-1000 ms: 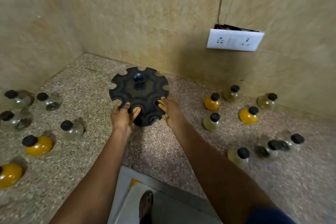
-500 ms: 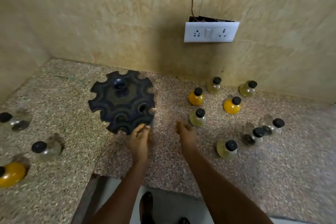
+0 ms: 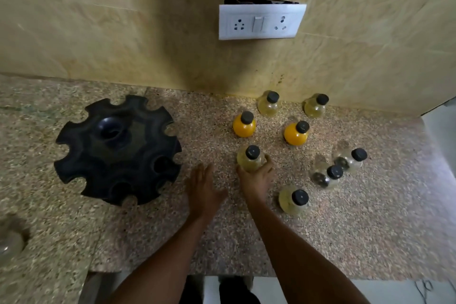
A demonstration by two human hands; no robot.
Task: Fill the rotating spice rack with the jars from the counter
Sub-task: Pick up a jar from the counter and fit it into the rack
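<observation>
No legible text, label or number on any jar or surface.

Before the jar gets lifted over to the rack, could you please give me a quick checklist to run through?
1. Right hand around the pale jar: ok, fingers curl round its body.
2. Jar's black cap on: ok.
3. Left hand free, flat by the rack: ok.
4. Spice rack has open slots facing the hands: ok.
5. Path from jar to rack free of other jars: ok.
6. Grip firm enough to lift: cannot tell.
</observation>
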